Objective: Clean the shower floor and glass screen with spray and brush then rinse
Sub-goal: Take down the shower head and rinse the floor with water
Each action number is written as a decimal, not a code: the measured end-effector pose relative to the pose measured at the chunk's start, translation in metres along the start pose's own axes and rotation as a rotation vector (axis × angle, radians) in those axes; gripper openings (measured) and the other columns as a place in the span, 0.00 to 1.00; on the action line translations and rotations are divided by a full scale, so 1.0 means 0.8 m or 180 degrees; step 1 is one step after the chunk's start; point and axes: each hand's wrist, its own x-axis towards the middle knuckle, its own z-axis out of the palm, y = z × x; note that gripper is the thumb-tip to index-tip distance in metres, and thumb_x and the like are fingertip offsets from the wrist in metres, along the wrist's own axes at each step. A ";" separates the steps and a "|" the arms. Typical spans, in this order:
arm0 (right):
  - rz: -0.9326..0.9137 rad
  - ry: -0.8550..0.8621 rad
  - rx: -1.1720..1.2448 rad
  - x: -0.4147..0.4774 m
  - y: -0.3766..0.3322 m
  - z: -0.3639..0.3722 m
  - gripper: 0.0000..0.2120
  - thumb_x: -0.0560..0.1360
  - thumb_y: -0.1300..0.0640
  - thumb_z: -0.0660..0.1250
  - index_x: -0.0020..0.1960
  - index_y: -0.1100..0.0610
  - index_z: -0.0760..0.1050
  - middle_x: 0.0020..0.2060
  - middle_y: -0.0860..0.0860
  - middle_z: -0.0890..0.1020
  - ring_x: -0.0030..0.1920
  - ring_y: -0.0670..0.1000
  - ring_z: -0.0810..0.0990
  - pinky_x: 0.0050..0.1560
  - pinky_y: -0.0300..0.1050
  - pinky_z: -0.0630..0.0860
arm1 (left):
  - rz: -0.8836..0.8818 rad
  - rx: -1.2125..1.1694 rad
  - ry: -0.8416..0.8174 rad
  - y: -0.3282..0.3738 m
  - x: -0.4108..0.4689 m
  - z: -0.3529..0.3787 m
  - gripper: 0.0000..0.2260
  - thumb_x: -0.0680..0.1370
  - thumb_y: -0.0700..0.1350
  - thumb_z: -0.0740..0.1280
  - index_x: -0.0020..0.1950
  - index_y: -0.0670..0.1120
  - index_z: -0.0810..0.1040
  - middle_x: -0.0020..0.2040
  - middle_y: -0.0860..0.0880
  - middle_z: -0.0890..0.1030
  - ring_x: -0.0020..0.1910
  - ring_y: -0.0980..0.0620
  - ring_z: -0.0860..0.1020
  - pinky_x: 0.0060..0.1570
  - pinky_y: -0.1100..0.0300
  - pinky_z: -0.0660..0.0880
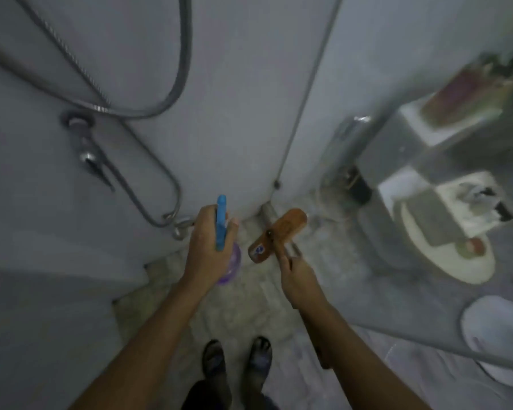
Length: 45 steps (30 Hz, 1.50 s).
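Spray and brush are held ready above the shower floor; the cleaning is judged barely begun.

A looped grey metal shower hose (172, 84) is seen on the left wall. Just right of it, the left hand (205, 244) is wrapped round the neck of a purple spray bottle with a blue trigger head (221, 223), which is pointed at the corner. Beside it, an orange-brown long-handled scrubbing brush (276, 235) is held above the mottled stone-patterned shower floor (249, 309), its thin handle gripped in the curled fingers of the right hand (296, 272). To the right stands the clear glass screen (367, 291), through which a white toilet (444, 261) is seen. No foam or standing water can be made out, though the frame is blurred. Spraying, scrubbing and rinsing of both floor and glass are therefore judged to remain.
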 end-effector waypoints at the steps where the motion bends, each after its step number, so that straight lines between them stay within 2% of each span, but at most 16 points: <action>1: 0.0054 -0.0204 -0.0167 0.008 0.021 0.034 0.19 0.85 0.47 0.53 0.43 0.55 0.74 0.33 0.49 0.76 0.33 0.48 0.75 0.32 0.46 0.71 | -0.0115 0.0089 0.0018 -0.037 -0.023 0.007 0.08 0.81 0.47 0.66 0.52 0.42 0.73 0.46 0.47 0.73 0.44 0.49 0.74 0.46 0.56 0.72; 5: 0.0172 -0.0744 -0.0503 0.046 0.098 0.184 0.15 0.84 0.48 0.56 0.51 0.58 0.75 0.40 0.52 0.80 0.36 0.51 0.78 0.31 0.43 0.69 | -0.0743 0.0381 -0.0074 -0.195 -0.113 0.038 0.07 0.82 0.43 0.67 0.50 0.49 0.69 0.44 0.56 0.68 0.43 0.51 0.72 0.43 0.62 0.66; 9: 0.0184 -0.0877 -0.0497 0.098 0.174 0.331 0.13 0.82 0.54 0.60 0.63 0.60 0.74 0.49 0.59 0.83 0.46 0.59 0.82 0.42 0.46 0.76 | -0.1152 0.0546 -0.0170 -0.346 -0.173 0.078 0.06 0.81 0.41 0.68 0.52 0.46 0.70 0.47 0.50 0.69 0.44 0.51 0.71 0.44 0.63 0.65; 12: 0.0134 -0.1023 -0.0678 0.153 0.240 0.448 0.13 0.81 0.59 0.60 0.65 0.59 0.71 0.54 0.60 0.78 0.50 0.60 0.80 0.48 0.50 0.77 | -0.1396 0.0525 -0.0148 -0.470 -0.215 0.117 0.08 0.81 0.44 0.67 0.56 0.41 0.73 0.48 0.47 0.71 0.46 0.49 0.73 0.45 0.60 0.68; 14: 0.0155 -0.1023 -0.0799 0.191 0.290 0.521 0.15 0.80 0.61 0.60 0.67 0.57 0.68 0.55 0.59 0.75 0.53 0.61 0.78 0.54 0.57 0.79 | -0.1488 0.0545 -0.0153 -0.553 -0.244 0.147 0.13 0.81 0.50 0.67 0.56 0.41 0.73 0.47 0.46 0.72 0.46 0.47 0.73 0.45 0.56 0.70; 16: 0.0164 -0.0978 -0.0884 0.223 0.326 0.569 0.17 0.80 0.63 0.60 0.67 0.57 0.68 0.56 0.60 0.74 0.55 0.61 0.77 0.57 0.60 0.78 | -0.1543 0.0571 -0.0118 -0.617 -0.261 0.168 0.16 0.81 0.54 0.66 0.57 0.41 0.73 0.48 0.45 0.74 0.46 0.46 0.74 0.45 0.54 0.72; 20: 0.0123 -0.0846 -0.0947 0.287 0.392 0.643 0.19 0.79 0.65 0.61 0.70 0.56 0.67 0.56 0.59 0.73 0.56 0.60 0.76 0.58 0.58 0.78 | -0.1678 0.0480 -0.0009 -0.732 -0.285 0.211 0.15 0.80 0.52 0.69 0.56 0.41 0.73 0.47 0.44 0.76 0.45 0.44 0.76 0.45 0.51 0.74; 24: 0.0024 -0.0550 -0.0863 0.327 0.428 0.683 0.23 0.78 0.67 0.60 0.71 0.55 0.64 0.57 0.59 0.73 0.55 0.59 0.74 0.57 0.58 0.77 | -0.1799 0.0539 0.0131 -0.796 -0.282 0.237 0.22 0.79 0.52 0.71 0.64 0.38 0.73 0.52 0.42 0.77 0.50 0.44 0.76 0.50 0.51 0.75; 28: 0.0029 -0.0390 -0.0743 0.348 0.443 0.709 0.26 0.77 0.69 0.60 0.72 0.51 0.63 0.59 0.57 0.72 0.56 0.58 0.74 0.58 0.59 0.77 | -0.1751 0.0339 0.0184 -0.830 -0.287 0.243 0.22 0.78 0.50 0.72 0.65 0.40 0.72 0.50 0.54 0.76 0.50 0.56 0.75 0.51 0.57 0.74; 31: 0.0109 -0.0634 -0.0794 0.354 0.452 0.719 0.28 0.77 0.67 0.61 0.73 0.49 0.60 0.60 0.56 0.74 0.59 0.59 0.75 0.60 0.63 0.75 | -0.1698 0.0345 0.0002 -0.846 -0.293 0.236 0.26 0.76 0.55 0.71 0.68 0.42 0.70 0.55 0.49 0.77 0.53 0.52 0.76 0.52 0.60 0.74; 33: 0.0194 -0.0778 -0.0857 0.352 0.452 0.718 0.28 0.77 0.65 0.62 0.73 0.49 0.59 0.59 0.57 0.75 0.58 0.61 0.76 0.59 0.65 0.75 | -0.1754 0.0409 -0.0217 -0.850 -0.296 0.228 0.28 0.75 0.52 0.74 0.69 0.41 0.70 0.57 0.44 0.76 0.55 0.49 0.76 0.54 0.56 0.74; 36: 0.0379 -0.0929 -0.0770 0.338 0.427 0.699 0.28 0.77 0.66 0.63 0.73 0.52 0.59 0.59 0.59 0.76 0.59 0.62 0.77 0.58 0.64 0.77 | -0.1944 0.0516 -0.0571 -0.832 -0.310 0.203 0.35 0.71 0.44 0.80 0.72 0.39 0.67 0.62 0.46 0.72 0.59 0.51 0.73 0.57 0.55 0.72; 38: 0.0422 -0.0876 -0.0586 0.328 0.394 0.676 0.29 0.76 0.68 0.62 0.74 0.55 0.60 0.58 0.60 0.76 0.58 0.61 0.78 0.57 0.60 0.79 | -0.2055 0.0652 -0.0833 -0.804 -0.314 0.182 0.41 0.68 0.44 0.81 0.75 0.39 0.64 0.67 0.44 0.70 0.64 0.48 0.70 0.62 0.55 0.69; 40: 0.0177 -0.0745 -0.0326 0.308 0.346 0.641 0.26 0.78 0.68 0.61 0.74 0.57 0.62 0.54 0.57 0.77 0.53 0.56 0.78 0.52 0.51 0.78 | -0.2037 0.0651 -0.0885 -0.758 -0.305 0.155 0.43 0.68 0.48 0.81 0.76 0.41 0.63 0.69 0.41 0.69 0.68 0.44 0.70 0.66 0.50 0.70; 42: -0.0176 -0.0622 -0.0088 0.278 0.278 0.591 0.22 0.80 0.65 0.62 0.73 0.59 0.65 0.52 0.54 0.77 0.51 0.51 0.76 0.50 0.44 0.73 | -0.1978 0.0654 -0.0779 -0.687 -0.275 0.120 0.38 0.74 0.50 0.76 0.78 0.41 0.62 0.71 0.40 0.68 0.70 0.44 0.69 0.68 0.48 0.70; 45: -0.0546 -0.0351 0.0446 0.221 0.160 0.491 0.20 0.80 0.62 0.64 0.70 0.55 0.68 0.56 0.55 0.78 0.54 0.54 0.79 0.54 0.47 0.77 | -0.1729 0.0743 -0.0520 -0.550 -0.214 0.056 0.32 0.80 0.53 0.69 0.79 0.42 0.61 0.74 0.40 0.67 0.73 0.43 0.68 0.72 0.48 0.67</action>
